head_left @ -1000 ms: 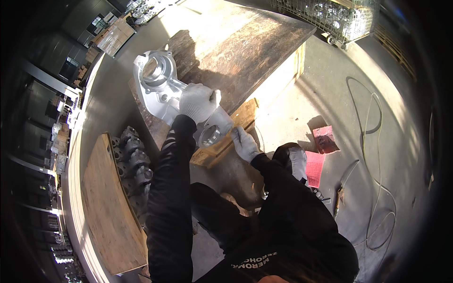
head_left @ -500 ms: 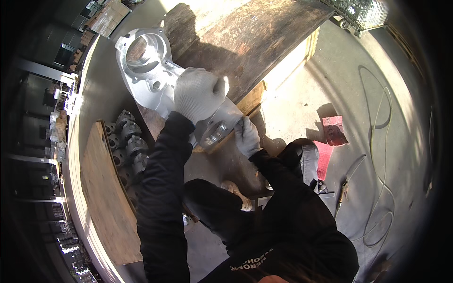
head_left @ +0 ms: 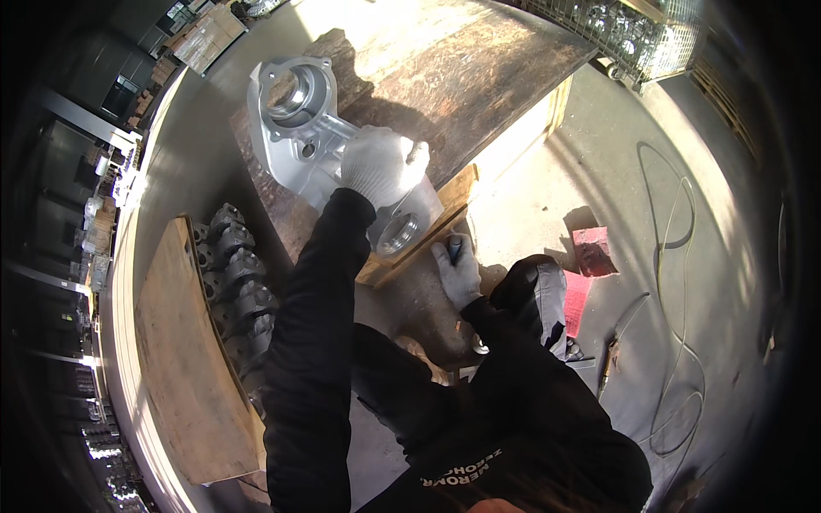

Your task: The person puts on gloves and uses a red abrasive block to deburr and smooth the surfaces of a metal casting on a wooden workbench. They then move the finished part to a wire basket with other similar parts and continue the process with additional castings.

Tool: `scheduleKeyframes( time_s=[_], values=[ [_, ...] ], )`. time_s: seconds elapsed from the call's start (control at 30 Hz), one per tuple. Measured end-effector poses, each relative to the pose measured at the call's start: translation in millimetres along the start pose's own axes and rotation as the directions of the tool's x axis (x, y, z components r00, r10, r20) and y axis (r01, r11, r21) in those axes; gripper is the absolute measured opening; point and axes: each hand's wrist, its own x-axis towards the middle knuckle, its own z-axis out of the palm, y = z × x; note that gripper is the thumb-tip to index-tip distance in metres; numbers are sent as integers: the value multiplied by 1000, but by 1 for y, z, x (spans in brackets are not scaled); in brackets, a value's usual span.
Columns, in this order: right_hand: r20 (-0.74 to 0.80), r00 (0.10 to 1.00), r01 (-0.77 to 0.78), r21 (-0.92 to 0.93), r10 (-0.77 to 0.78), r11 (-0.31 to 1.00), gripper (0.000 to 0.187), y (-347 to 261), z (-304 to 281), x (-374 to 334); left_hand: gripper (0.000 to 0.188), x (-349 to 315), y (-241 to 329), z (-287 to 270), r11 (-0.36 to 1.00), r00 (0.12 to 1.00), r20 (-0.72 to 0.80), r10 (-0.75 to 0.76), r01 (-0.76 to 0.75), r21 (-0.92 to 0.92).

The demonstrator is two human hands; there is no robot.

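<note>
At the left, a wooden board [head_left: 192, 359] is seen standing beside rows of grey metal parts [head_left: 242, 269], the lower ones being partly covered by the dark left sleeve [head_left: 312, 342]. To their right, the silver casting [head_left: 295, 167] is seen slantwise over the corner of the brown surface [head_left: 462, 85], its large round bore at the upper left and its smaller bore at the lower right; its underside is hidden, so where it is supported cannot be told. The gloved left hand [head_left: 382, 168] is laid across its middle, between the two bores, with the fingers curled in and closed on it; the fingertips and the stretch of metal beneath the palm are concealed. Just beyond the smaller end, below and to the right, the gloved right hand [head_left: 459, 272] is held apart from the casting, a small blue tool [head_left: 455, 244] being pinched between thumb and fingers; most of the tool is covered by the glove, and its tip is hard to make out. Farther right, red sheets [head_left: 592, 252] are seen on the floor [head_left: 633, 342], while a wire cage [head_left: 629, 38] is cut off by the upper edge and a thin hose [head_left: 686, 256] is looped near the dark rim.
</note>
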Motion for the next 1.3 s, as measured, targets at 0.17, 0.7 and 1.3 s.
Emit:
scheduleKeyframes(
  time_s=[0.17,0.7,1.3],
  values=[
    [253,884,-462,347,392,816,47,-27,-17,37,22,3,3,-3,991,963,-244,111,-126,-46],
    [-37,886,364,-559,-461,745,46,-57,-42,160,69,-117,16,11,993,962,-250,-114,102,-60],
    [-120,821,365,-640,-557,676,38,31,-208,155,59,-108,24,26,993,920,-375,-112,120,-1]
  ],
)
